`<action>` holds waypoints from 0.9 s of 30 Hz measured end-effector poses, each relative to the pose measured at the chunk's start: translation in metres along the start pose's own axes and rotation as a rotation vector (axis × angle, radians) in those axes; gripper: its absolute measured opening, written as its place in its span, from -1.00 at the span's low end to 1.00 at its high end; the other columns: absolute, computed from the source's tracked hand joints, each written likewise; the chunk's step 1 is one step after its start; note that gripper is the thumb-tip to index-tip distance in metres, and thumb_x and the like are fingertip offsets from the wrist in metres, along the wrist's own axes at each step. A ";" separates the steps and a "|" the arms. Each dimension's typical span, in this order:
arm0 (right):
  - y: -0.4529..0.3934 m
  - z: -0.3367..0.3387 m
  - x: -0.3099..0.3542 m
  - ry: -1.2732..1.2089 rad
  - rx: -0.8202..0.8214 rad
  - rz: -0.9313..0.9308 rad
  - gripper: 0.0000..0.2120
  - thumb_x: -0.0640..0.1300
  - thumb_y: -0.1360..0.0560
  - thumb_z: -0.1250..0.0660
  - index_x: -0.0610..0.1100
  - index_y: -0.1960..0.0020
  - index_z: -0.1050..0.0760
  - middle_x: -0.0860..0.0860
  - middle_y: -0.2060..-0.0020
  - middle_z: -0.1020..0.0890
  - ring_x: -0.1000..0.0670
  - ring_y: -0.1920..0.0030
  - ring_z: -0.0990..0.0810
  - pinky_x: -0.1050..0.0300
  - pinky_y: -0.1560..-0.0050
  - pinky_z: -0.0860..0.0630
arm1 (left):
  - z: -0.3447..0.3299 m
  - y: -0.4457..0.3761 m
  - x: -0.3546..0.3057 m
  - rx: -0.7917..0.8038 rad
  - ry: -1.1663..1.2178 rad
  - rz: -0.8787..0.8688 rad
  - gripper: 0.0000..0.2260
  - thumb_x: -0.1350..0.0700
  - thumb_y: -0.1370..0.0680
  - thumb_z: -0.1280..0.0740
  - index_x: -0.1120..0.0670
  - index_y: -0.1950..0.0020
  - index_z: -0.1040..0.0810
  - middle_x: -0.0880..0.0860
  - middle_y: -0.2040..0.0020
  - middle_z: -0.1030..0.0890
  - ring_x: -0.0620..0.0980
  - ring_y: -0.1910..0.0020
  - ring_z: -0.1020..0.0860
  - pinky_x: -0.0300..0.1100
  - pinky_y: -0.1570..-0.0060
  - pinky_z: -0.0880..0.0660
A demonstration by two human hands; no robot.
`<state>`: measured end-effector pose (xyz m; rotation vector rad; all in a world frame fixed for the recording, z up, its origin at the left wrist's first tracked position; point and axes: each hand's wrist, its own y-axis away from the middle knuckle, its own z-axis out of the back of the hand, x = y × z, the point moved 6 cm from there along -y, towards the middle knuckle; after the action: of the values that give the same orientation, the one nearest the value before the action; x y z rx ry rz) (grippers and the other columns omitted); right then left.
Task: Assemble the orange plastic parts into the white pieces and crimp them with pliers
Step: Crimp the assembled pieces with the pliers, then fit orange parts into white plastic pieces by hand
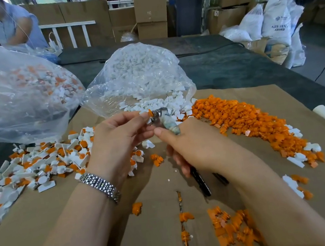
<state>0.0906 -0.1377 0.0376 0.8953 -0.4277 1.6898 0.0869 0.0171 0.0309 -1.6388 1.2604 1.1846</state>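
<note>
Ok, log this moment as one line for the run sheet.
step: crimping | left hand: pinches orange-and-white piece | right hand: grips pliers, jaws at piece | finished pile: left, on cardboard

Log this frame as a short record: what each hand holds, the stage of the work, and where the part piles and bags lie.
left hand: pinches one orange-and-white piece at its fingertips
right hand: grips the pliers by the handles
stage: pliers' head at the held piece, crimping
finished pieces: heap on the cardboard, left
loose orange parts: long heap, right
bag of white pieces: open, straight ahead
bag of assembled pieces: far left
</note>
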 end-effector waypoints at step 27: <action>-0.013 0.032 -0.021 0.508 -0.351 -0.040 -0.57 0.27 -0.53 -0.35 -0.01 -0.22 -0.54 -0.01 -0.18 -0.54 -0.09 -0.24 -0.49 -0.18 -0.23 -0.35 | -0.012 0.007 0.002 0.116 -0.095 0.042 -0.87 0.24 -0.51 -0.48 0.29 0.15 -0.62 0.19 0.16 -0.72 0.15 0.10 -0.74 -0.25 0.19 -0.64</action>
<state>0.1161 -0.1696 0.0406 0.2032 -0.3387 1.6650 0.0831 0.0036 0.0323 -1.4622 1.2844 1.1784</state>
